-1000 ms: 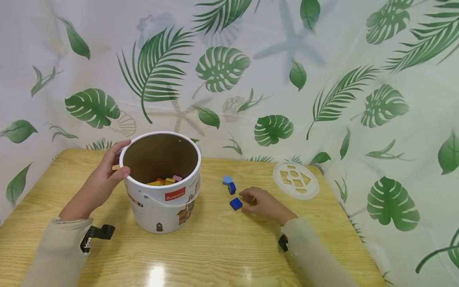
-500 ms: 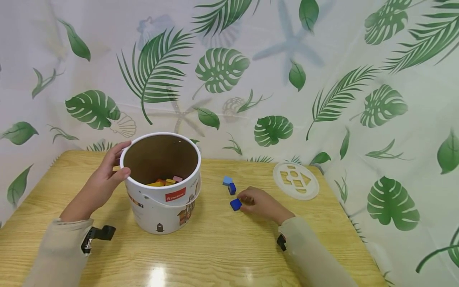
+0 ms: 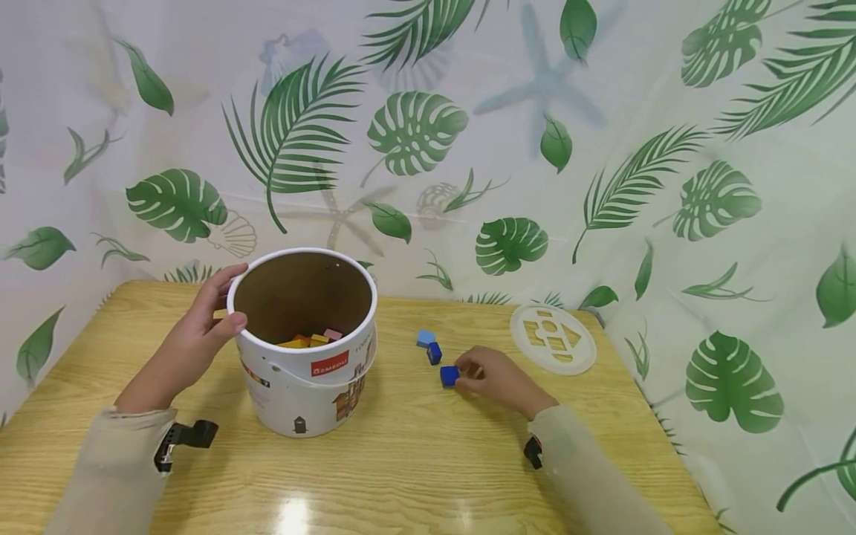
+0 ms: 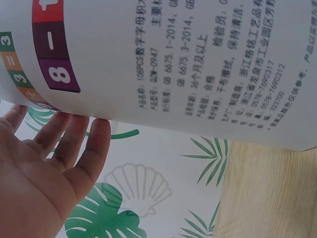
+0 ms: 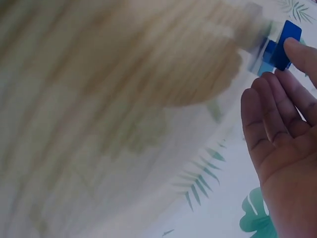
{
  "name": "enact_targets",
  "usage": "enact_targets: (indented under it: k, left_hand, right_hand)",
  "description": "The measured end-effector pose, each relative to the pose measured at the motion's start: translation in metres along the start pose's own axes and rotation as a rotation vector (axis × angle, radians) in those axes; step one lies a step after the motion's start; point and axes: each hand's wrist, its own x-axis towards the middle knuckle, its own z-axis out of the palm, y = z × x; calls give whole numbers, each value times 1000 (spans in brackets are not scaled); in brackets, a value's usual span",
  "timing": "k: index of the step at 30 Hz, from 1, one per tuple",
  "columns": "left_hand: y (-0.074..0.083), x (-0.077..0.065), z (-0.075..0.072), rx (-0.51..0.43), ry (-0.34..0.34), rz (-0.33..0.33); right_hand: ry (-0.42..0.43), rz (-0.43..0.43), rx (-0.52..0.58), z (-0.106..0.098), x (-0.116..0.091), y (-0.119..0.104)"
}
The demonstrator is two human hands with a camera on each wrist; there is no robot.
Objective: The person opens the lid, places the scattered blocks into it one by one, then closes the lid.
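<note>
In the head view, my left hand [image 3: 190,338] rests against the left side of a white bucket [image 3: 294,394], thumb and fingertips near its rim. The left wrist view shows those fingers spread and fairly straight, fingertips at the printed wall [image 4: 114,59]. Inside the bucket lie several yellow, orange and pink blocks [image 3: 304,340]. On the table, my right hand [image 3: 498,380] pinches a dark blue block [image 3: 449,377] between thumb and fingers. The right wrist view shows the thumb on this block [image 5: 287,44]. Just beyond it are another dark blue block [image 3: 435,353] and a light blue one [image 3: 425,339].
A round whitish disc with cut-out shapes [image 3: 553,339] lies at the back right of the wooden table [image 3: 401,468]. Behind the table hangs a leaf-patterned cloth [image 3: 428,193]. The bucket's thin handle [image 3: 334,384] hangs down at its front.
My right hand has closed in on the nearest dark blue block, which has shifted slightly right and turned. The left hand and the bucket stay where they were.
</note>
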Motion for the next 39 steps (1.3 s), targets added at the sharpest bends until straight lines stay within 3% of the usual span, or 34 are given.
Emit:
enact_targets:
  k: [8, 16, 29, 39]
  left_hand:
    - [1, 0, 0, 7, -3, -3]
    - [1, 0, -1, -1, -11, -16]
    - [0, 0, -1, -8, -12, -24]
    - [0, 1, -1, -6, -14, -22]
  right_hand:
    - [99, -43, -8, -22, 0, -3]
    - [231, -125, -19, -46, 10, -27]
    - [350, -280, -52, -83, 45, -95]
    - [427, -456, 15, -82, 62, -150]
